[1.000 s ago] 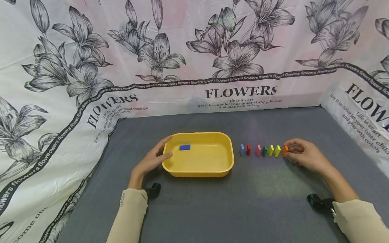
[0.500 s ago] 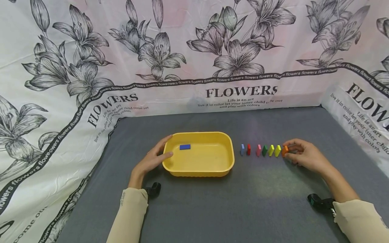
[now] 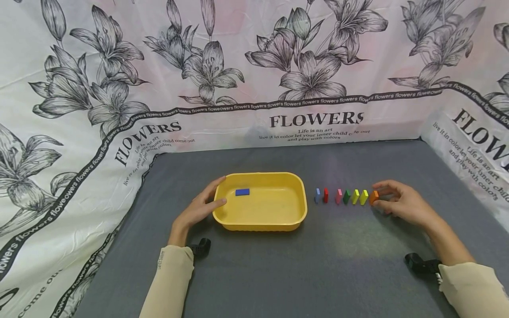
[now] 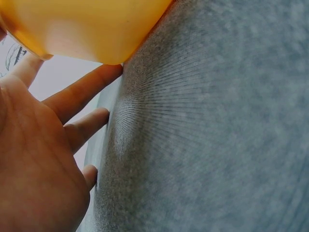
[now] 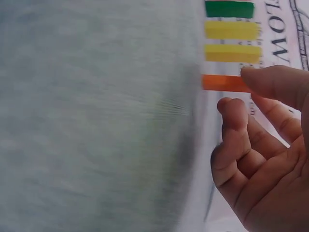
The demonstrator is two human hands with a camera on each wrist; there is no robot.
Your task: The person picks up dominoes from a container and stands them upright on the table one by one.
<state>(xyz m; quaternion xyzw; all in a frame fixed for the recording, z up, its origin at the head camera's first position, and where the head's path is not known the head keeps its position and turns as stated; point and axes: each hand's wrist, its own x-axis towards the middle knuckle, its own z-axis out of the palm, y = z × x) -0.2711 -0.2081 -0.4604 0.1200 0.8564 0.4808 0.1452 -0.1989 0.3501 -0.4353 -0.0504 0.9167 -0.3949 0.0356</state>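
A yellow plastic tray (image 3: 260, 227) stands on the dark grey tabletop, with a blue domino (image 3: 242, 192) lying flat inside it. My left hand (image 3: 197, 210) rests against the tray's left end, its fingers spread and fairly straight. In the left wrist view, fingers of this hand touch the tray's outer wall (image 4: 91, 34). To the right, an orange domino (image 3: 374, 197) stands on end, pinched by the thumb and fingers of my right hand (image 3: 403, 203). It is the rightmost of a row of upright dominoes, beside a yellow domino (image 3: 363, 197).
Leftward along the row stand another yellow domino (image 3: 355, 197), a green domino (image 3: 347, 197), a pink domino (image 3: 339, 197), a red domino (image 3: 325, 195) and a light blue domino (image 3: 317, 195). A wider gap separates red from pink. Flower-printed cloth (image 3: 222, 128) hangs behind the table.
My right hand has shifted very slightly to the right, still at the orange domino. The left hand, tray and other dominoes stay where they were.
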